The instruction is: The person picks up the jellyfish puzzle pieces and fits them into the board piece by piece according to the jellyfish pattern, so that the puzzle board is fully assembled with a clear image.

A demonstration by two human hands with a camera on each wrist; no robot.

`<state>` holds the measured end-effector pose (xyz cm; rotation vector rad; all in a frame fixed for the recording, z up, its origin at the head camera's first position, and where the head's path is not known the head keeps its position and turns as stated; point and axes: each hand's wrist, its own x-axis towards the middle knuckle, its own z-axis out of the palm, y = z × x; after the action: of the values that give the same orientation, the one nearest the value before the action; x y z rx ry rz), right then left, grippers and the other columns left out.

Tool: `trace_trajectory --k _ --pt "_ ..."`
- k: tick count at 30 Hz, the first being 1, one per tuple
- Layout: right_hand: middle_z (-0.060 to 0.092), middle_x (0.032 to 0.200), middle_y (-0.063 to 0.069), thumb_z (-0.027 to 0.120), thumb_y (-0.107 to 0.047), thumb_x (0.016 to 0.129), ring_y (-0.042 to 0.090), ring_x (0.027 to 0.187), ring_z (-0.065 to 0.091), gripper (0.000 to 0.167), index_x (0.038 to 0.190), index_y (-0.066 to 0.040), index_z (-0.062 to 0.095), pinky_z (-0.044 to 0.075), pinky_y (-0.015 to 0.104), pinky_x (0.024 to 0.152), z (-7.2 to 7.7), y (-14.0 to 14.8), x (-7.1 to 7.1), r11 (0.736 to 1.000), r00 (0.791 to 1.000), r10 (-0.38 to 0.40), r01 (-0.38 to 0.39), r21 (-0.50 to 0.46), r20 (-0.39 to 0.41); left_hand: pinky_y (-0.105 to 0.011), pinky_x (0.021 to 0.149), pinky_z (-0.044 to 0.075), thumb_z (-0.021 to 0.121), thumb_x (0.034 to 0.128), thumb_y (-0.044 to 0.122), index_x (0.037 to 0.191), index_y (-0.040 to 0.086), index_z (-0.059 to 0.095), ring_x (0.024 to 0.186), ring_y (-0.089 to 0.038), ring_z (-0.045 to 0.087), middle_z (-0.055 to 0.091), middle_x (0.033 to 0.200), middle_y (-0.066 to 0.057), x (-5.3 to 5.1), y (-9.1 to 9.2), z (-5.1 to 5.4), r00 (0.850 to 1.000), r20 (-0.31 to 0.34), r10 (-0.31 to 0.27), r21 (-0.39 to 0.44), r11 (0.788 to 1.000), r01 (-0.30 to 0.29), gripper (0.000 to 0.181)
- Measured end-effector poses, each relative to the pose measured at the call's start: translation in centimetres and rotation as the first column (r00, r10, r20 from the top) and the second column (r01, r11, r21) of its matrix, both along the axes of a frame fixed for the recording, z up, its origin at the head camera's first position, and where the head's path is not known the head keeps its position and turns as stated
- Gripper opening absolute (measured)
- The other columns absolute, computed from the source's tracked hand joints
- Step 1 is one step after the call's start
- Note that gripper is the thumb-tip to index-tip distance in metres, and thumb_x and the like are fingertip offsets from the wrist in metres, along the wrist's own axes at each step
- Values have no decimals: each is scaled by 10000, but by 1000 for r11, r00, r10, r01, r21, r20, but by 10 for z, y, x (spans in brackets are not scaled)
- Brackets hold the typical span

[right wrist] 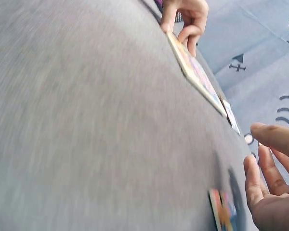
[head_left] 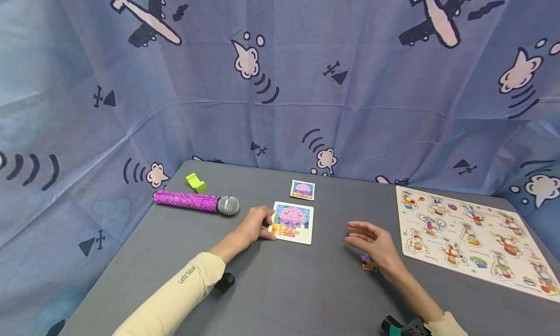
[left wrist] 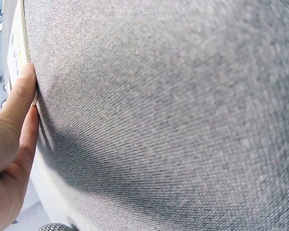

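Note:
A small jigsaw puzzle in a white tray (head_left: 290, 221) shows a pink jellyfish; its lower right part is bare white. My left hand (head_left: 255, 224) holds the tray at its left edge and near corner between thumb and fingers, also visible in the left wrist view at the tray's edge (left wrist: 18, 45). My right hand (head_left: 372, 243) hovers over the table right of the tray, fingers loosely bent and holding nothing. Just below it lies a colourful jigsaw piece (head_left: 369, 263), partly hidden by the hand; whether it is one piece or more I cannot tell.
Behind the tray lies a small jellyfish picture card (head_left: 303, 190). A purple glittery microphone (head_left: 192, 201) and a lime-green block (head_left: 196, 183) are at the left. A large picture board (head_left: 472, 241) covers the right side. A patterned blue curtain (head_left: 297, 83) hangs behind the table.

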<state>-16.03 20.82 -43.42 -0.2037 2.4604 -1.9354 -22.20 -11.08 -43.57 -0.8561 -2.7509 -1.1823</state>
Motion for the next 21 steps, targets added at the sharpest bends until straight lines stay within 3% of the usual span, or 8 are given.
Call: trace_trajectory --k 3,10,15,21 --pt "635 1143 127 700 -66 857 43 932 616 467 1246 119 518 518 187 782 2 12 4 999 1000 3 -4 38 17 -153 612 498 880 610 25 773 -50 575 742 -246 573 522 748 -78 0 0 0 1000 7 -3 0 1000 3 354" --pt "604 1171 248 719 -61 836 47 911 605 434 1208 103 567 519 179 754 2 38 13 981 1000 23 -26 191 18 -205 634 519 886 595 20 744 -37 567 722 -230 556 519 736 -77 -1 -2 -2 1000 -23 1 -9 1000 -1 357" --pt "653 1048 224 771 -21 763 27 817 607 389 1101 106 628 523 179 682 0 50 21 946 996 79 -62 318 -40 -267 698 527 889 599 41 735 -19 569 723 -201 531 527 742 -68 -2 -1 -2 1000 -21 16 -35 999 -17 353" --pt "669 979 135 825 -57 698 -27 786 581 339 992 43 689 522 168 673 -4 52 27 888 994 74 -30 458 -78 -298 742 541 890 599 38 733 -25 551 745 -177 512 530 762 -77 -2 1 -2 1000 -9 25 -32 999 -25 371"
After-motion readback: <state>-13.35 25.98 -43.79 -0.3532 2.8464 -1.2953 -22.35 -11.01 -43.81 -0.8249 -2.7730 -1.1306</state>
